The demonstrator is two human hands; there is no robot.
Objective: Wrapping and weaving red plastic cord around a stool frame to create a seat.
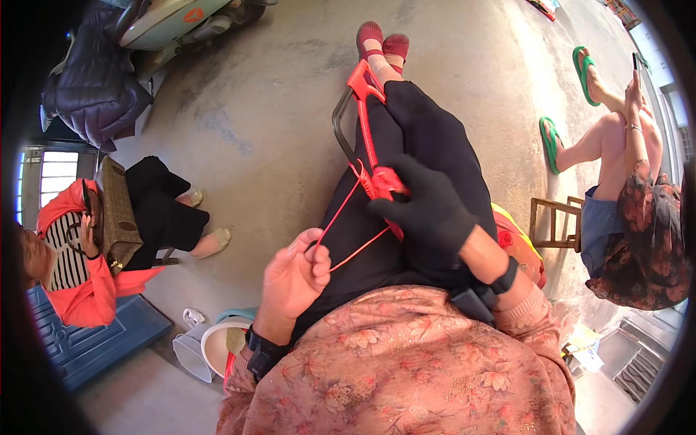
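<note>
A hacksaw-like frame with a black bow [339,123] and red ends lies lengthwise over my dark trousers [442,138], its far end near my shoes. Red cord is wound in tight turns along its straight side [367,134]. My right hand [428,206], in a black glove, is closed round the near red end, where a red bundle [388,179] shows by the fingers; its exact shape is partly hidden. From there a thin red cord [338,215] runs in two strands to my bare left hand [296,275], whose bent fingers pinch it.
At left, a person in a coral jacket [101,290] sits with a brown bag [116,210]. Another person in green sandals [554,145] sits at right beside a wooden stool [540,221]. A scooter [170,25] stands far left. Near my left elbow are buckets [196,355].
</note>
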